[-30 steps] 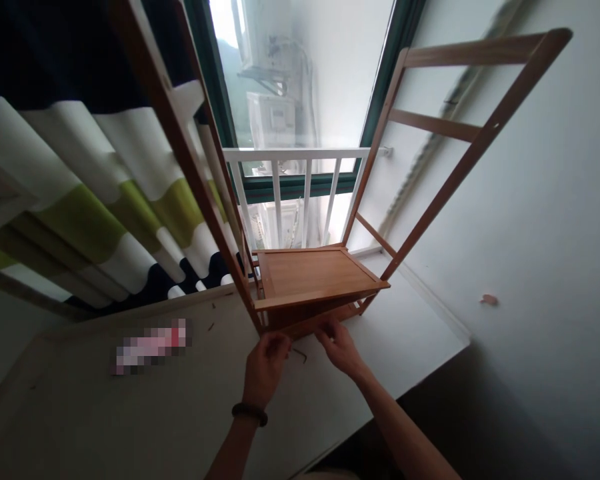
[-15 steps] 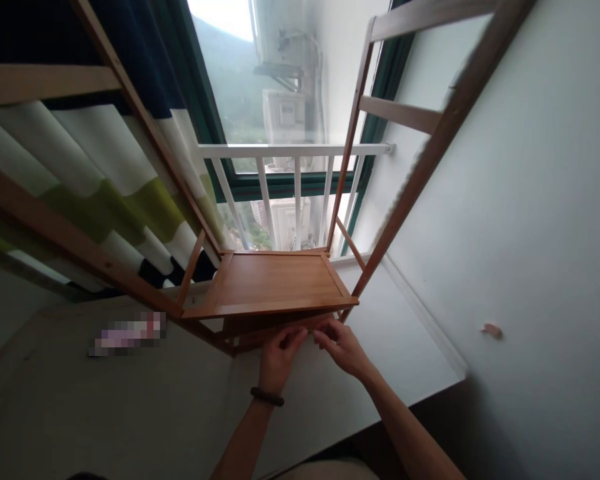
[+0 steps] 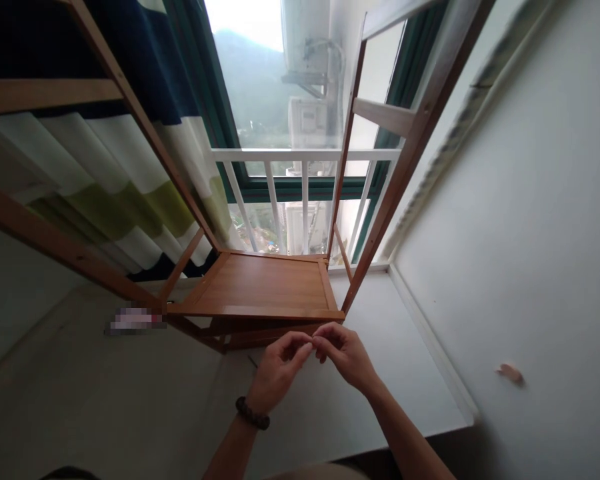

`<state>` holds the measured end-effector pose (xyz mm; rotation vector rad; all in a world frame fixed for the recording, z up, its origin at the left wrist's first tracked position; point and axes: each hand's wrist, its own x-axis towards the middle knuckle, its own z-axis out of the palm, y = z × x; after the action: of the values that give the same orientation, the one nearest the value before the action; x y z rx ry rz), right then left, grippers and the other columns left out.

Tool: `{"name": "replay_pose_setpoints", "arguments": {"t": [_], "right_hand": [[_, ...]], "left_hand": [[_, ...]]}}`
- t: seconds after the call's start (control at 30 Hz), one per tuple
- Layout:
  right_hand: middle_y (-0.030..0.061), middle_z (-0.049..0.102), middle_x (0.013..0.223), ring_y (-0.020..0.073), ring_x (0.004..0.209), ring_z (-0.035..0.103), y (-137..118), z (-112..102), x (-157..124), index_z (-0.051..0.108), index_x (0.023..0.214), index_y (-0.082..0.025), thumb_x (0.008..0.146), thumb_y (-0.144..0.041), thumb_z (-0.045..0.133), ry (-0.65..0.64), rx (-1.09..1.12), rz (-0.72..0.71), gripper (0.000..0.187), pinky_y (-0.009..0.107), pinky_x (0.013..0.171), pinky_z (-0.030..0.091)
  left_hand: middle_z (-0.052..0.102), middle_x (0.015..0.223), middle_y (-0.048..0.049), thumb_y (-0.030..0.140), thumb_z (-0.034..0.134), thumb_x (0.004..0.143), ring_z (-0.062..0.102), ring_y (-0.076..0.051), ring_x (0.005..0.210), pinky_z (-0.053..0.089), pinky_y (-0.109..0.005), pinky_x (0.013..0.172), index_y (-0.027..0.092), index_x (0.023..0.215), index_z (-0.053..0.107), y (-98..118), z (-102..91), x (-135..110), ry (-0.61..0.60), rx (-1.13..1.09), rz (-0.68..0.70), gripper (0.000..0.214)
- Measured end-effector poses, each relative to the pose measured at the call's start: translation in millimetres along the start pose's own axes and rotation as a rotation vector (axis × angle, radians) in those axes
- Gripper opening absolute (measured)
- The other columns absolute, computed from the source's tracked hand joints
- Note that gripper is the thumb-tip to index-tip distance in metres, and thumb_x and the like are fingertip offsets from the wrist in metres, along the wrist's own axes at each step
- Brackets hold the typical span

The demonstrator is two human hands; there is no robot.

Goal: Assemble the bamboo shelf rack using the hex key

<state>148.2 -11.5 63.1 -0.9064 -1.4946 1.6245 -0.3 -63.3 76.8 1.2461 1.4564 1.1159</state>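
My left hand (image 3: 279,368), with a dark beaded bracelet (image 3: 253,413) at the wrist, is closed in a pinch. Its fingertips meet those of my right hand (image 3: 344,353), which is pinched too. Whatever lies between the fingertips is too small to make out. Both hands are in front of a brown wooden shelf rack (image 3: 260,285), just below the front edge of its upper panel. A lower board (image 3: 265,335) of the rack shows partly behind my fingers. A thin dark thing (image 3: 253,361) lies on the white surface beside my left hand.
Tall wooden side frames (image 3: 385,207) rise left and right of the shelf. Behind it stand a white railing (image 3: 280,155) and a window. A striped curtain (image 3: 110,180) hangs at the left. A blurred-out item (image 3: 135,319) lies on the white ledge (image 3: 410,400). A small pinkish hook (image 3: 511,373) is on the right wall.
My hands have come together so that their fingertips touch, a little lower and clear of the lower board. The view has shifted slightly, and the thin dark thing now shows beside my left hand.
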Motion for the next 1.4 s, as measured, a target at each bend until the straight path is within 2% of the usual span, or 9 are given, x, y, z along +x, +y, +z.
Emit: {"name": "replay_pose_setpoints", "arguments": {"t": [0.17,0.33,0.57,0.73,0.9,1.0,1.1,1.23,1.4], "right_hand": [[0.0012,0.063,0.063,0.0122,0.058,0.059,-32,-37,-3,0.064,0.084,-0.017,0.076,-0.035,0.061,0.064,-0.032,-0.055,0.020,0.027,0.058,0.050],[0.0021,0.063,0.068,0.0120,0.057,0.059,-36,-78,17,0.065,0.087,-0.015,0.075,-0.036,0.062,0.210,-0.004,-0.115,0.024,0.028,0.057,0.051],[-0.0004,0.057,0.064,0.0100,0.058,0.056,-12,-94,73,0.064,0.089,-0.013,0.076,-0.043,0.058,0.236,0.075,-0.114,0.034,0.027,0.061,0.051],[-0.0011,0.056,0.059,0.0099,0.053,0.056,4,-98,88,0.057,0.081,-0.013,0.077,-0.048,0.054,0.210,0.091,-0.067,0.035,0.026,0.054,0.050],[-0.0069,0.044,0.053,0.0098,0.046,0.053,14,-98,75,0.049,0.080,-0.017,0.079,-0.050,0.050,0.128,0.161,-0.020,0.033,0.022,0.040,0.045],[-0.0080,0.041,0.050,0.0081,0.042,0.049,18,-96,63,0.049,0.081,-0.017,0.081,-0.049,0.048,0.087,0.105,0.016,0.031,0.019,0.036,0.040],[-0.0072,0.045,0.049,0.0066,0.040,0.047,17,-93,56,0.049,0.081,-0.017,0.083,-0.047,0.046,0.062,0.057,0.040,0.031,0.018,0.037,0.038],[-0.0065,0.047,0.047,0.0065,0.039,0.046,12,-88,55,0.047,0.079,-0.017,0.083,-0.046,0.045,0.018,0.034,0.039,0.030,0.018,0.038,0.037],[-0.0060,0.046,0.052,0.0065,0.041,0.046,13,-80,56,0.049,0.076,-0.016,0.080,-0.048,0.050,0.039,0.009,0.042,0.032,0.019,0.037,0.040]], "left_hand": [[0.066,0.071,-0.0017,0.038,0.059,0.073,0.058,-0.015,0.062,0.045,-0.023,0.057,0.021,0.086,0.067,57,-12.1,11,-0.035,0.215,0.061,0.022],[0.066,0.076,-0.0030,0.041,0.048,0.079,0.059,-0.017,0.068,0.045,-0.025,0.060,0.020,0.085,0.065,93,-10.8,75,-0.019,0.601,0.241,0.028],[0.061,0.105,-0.0127,0.038,0.048,0.076,0.059,-0.025,0.092,0.044,-0.033,0.078,0.017,0.090,0.065,67,8.4,198,-0.262,1.241,0.054,0.030],[0.058,0.110,-0.0188,0.045,0.054,0.070,0.053,-0.036,0.103,0.042,-0.044,0.082,0.015,0.092,0.065,41,9.9,230,-0.312,1.316,0.024,0.039],[0.058,0.109,-0.0141,0.039,0.050,0.075,0.051,-0.030,0.105,0.038,-0.041,0.091,0.018,0.091,0.065,34,15.1,213,-0.380,1.290,0.157,0.030],[0.059,0.107,-0.0111,0.033,0.053,0.075,0.049,-0.027,0.106,0.035,-0.039,0.094,0.019,0.091,0.064,38,13.4,175,-0.403,1.125,0.374,0.024],[0.061,0.099,-0.0099,0.033,0.051,0.078,0.055,-0.022,0.093,0.041,-0.034,0.086,0.017,0.091,0.063,50,2.6,123,-0.298,0.873,0.409,0.024],[0.059,0.060,-0.0019,0.043,0.044,0.083,0.054,-0.013,0.052,0.042,-0.022,0.050,0.017,0.071,0.062,60,-14.1,63,-0.267,0.568,0.110,0.034],[0.060,0.059,-0.0035,0.053,0.045,0.079,0.052,-0.012,0.044,0.038,-0.021,0.038,0.014,0.070,0.063,32,-6.4,38,-0.243,0.291,-0.175,0.043]]}}
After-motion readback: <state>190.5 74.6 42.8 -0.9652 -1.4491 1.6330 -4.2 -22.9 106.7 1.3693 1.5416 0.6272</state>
